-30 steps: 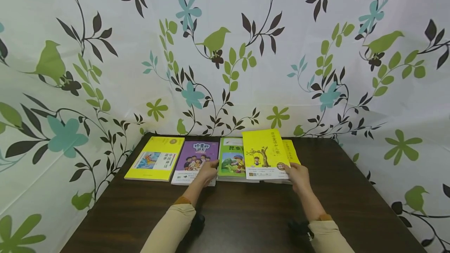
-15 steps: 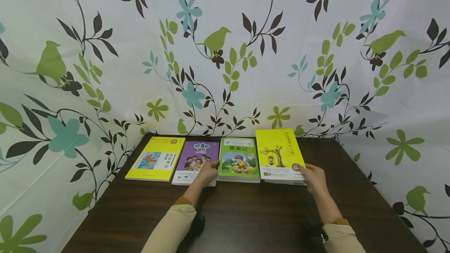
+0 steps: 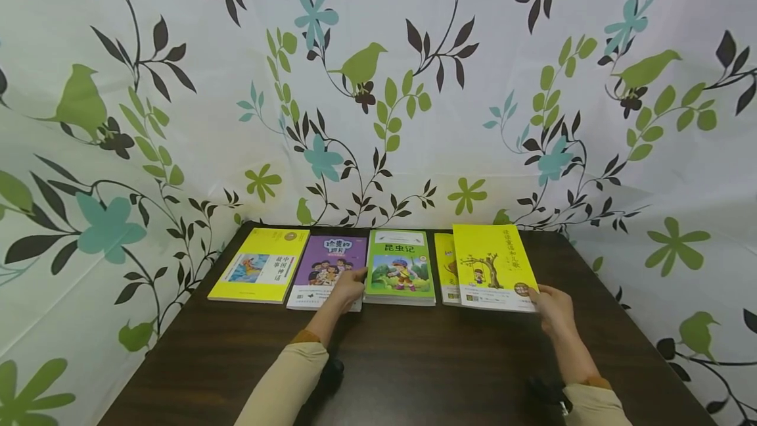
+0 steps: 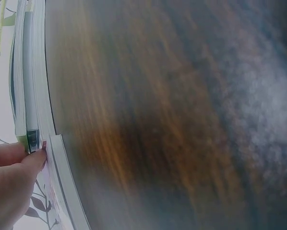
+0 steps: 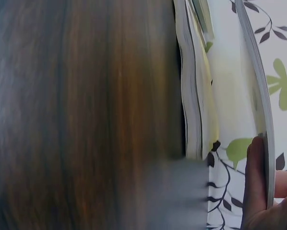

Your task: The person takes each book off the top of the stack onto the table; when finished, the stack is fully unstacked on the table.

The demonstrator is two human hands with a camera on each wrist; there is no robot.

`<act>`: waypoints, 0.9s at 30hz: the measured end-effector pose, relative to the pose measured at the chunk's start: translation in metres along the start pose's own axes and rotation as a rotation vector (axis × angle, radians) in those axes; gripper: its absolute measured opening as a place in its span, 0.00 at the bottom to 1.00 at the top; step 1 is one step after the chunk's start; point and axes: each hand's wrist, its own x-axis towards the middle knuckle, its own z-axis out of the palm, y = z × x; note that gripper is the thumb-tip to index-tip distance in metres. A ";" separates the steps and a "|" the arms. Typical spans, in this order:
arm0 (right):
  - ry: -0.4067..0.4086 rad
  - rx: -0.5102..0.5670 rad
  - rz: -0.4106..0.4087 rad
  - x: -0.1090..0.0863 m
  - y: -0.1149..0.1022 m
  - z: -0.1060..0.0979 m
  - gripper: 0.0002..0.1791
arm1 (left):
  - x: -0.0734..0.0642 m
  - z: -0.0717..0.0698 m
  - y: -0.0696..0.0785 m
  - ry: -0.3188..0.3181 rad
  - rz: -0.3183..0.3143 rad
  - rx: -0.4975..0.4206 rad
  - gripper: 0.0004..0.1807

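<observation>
In the head view, a yellow book with a tree and swing on its cover (image 3: 493, 265) is held by my right hand (image 3: 554, 307), which pinches its lower right corner. The right wrist view shows this book (image 5: 259, 81) edge-on, raised apart from the books on the table (image 5: 194, 96). It partly covers another yellow book (image 3: 447, 268). My left hand (image 3: 349, 289) is at the left edge of the green book (image 3: 402, 268). In the left wrist view, its thumb and finger (image 4: 34, 160) pinch the corner of the green book, with further books stacked under it.
A purple book (image 3: 325, 275) lies left of the green one, partly behind my left hand. Farther left is a yellow book with a blue picture (image 3: 260, 265). All lie along the back of the dark wooden table (image 3: 414, 360), before a patterned cloth (image 3: 378, 117).
My right hand has carried the yellow tree book rightward, off the green book, past the other yellow book, which shows again at its left. My left hand has stayed at the green book.
</observation>
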 end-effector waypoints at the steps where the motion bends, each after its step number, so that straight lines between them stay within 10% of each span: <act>1: 0.004 -0.005 0.003 0.001 0.001 -0.002 0.29 | 0.000 0.000 0.000 0.002 0.002 0.003 0.39; 27: 0.136 -0.100 0.084 0.015 0.010 -0.044 0.31 | -0.003 0.000 -0.003 0.019 0.037 0.004 0.39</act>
